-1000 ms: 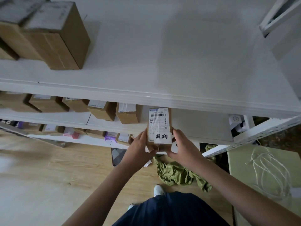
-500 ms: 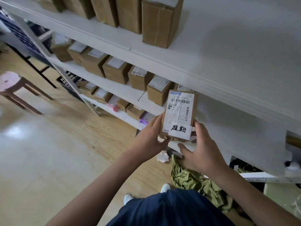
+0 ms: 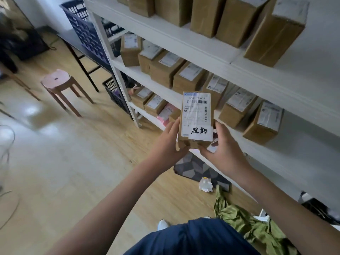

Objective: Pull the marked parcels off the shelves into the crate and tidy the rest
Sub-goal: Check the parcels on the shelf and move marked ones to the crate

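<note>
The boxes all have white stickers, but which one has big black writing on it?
The box held in both hands, left hand and right hand. Its label bears handwritten black characters; the shelf boxes show only printed labels.

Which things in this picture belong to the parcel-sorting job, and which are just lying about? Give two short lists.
Belong to the job:
marked parcel, held between left hand and right hand
labelled parcels on the white shelves
blue crate on the dark table

Just lying about:
wooden stool
green cloth
crumpled paper
patterned mat
</note>
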Demonstrator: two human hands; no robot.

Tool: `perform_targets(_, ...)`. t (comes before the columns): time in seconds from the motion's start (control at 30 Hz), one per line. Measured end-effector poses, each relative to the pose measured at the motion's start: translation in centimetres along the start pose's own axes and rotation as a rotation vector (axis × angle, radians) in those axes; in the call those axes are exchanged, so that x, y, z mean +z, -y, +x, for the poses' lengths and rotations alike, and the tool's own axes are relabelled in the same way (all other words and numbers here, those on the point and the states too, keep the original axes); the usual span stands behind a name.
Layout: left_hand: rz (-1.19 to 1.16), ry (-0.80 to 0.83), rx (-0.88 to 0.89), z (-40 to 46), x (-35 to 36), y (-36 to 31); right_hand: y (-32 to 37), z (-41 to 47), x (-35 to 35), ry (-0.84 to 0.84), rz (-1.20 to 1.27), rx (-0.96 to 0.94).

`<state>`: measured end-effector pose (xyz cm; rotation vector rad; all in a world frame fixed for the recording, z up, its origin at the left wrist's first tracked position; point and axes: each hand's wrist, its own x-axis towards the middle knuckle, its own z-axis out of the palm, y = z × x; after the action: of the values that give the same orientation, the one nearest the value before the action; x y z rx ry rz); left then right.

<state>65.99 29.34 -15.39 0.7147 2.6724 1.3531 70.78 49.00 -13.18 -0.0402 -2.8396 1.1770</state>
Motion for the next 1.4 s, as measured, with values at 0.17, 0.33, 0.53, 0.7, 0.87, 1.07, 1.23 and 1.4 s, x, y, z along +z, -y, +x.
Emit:
perform_targets(0.17,0.043,-0.158,-0.076,-2.9,-6.9,6.0,5.9,4.4,7.5,0.106,0.023,-0.111)
perform_targets(0.33,0.082,-0.328,-0.212,-4.5,-13.3,11.9,12.0,9.9,15.1,0.220,0.030,-0.251)
perform_targets(0.53,0.106,-0.473,-0.337,-3.2,-21.1,19.3,18.9,17.9,23.4,0.307,0.009,-0.338)
perform_targets(0.7,0.103,-0.492,-0.358,0.8,-28.4,27.0,23.6,26.8,30.3,0.364,0.008,-0.367)
perform_targets(0.87,0.097,-0.494,-0.367,7.0,-36.9,34.3,29.3,37.4,35.6,0.396,0.020,-0.372)
perform_targets(1.07,0.093,-0.522,-0.320,14.8,-48.1,41.2,37.1,49.0,40.8,0.363,0.052,-0.372)
perform_targets(1.23,0.108,-0.532,-0.280,20.3,-55.6,47.6,41.9,57.3,45.2,0.336,0.053,-0.365)
perform_targets(1.4,0.107,-0.453,-0.216,28.4,-62.6,54.7,45.3,66.4,49.5,0.225,0.099,-0.293)
